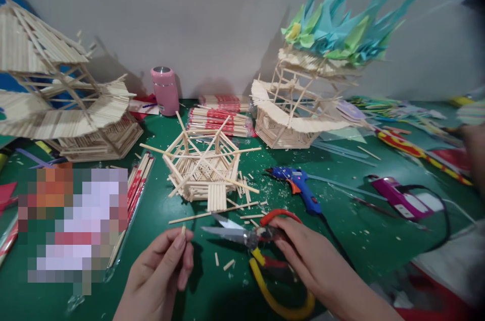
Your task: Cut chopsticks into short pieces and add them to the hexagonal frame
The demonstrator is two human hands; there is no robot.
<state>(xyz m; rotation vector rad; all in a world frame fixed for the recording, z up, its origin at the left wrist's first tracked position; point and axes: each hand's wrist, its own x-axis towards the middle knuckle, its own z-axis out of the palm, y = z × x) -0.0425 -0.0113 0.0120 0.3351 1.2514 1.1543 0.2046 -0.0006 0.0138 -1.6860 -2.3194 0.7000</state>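
Observation:
My left hand (161,265) is closed in a pinch, and the tip of a short wooden stick (184,229) pokes up between thumb and finger. In my right hand (308,250) are scissors (248,237) with red and yellow handles. Their blades are parted and point left, toward my left hand, without touching the stick. Just beyond the blades stands a small frame of wooden sticks (197,169) with a slatted ramp at its front. Cut stick bits (229,264) lie below the blades, and a longer stick (189,218) rests behind my left hand.
A blue glue gun (297,182) lies right of the frame, its cord running toward me. Larger stick pavilions stand at left (87,119) and right (288,124). Behind are a pink flask (165,91) and packs of sticks (220,121). A purple device (401,197) sits at right.

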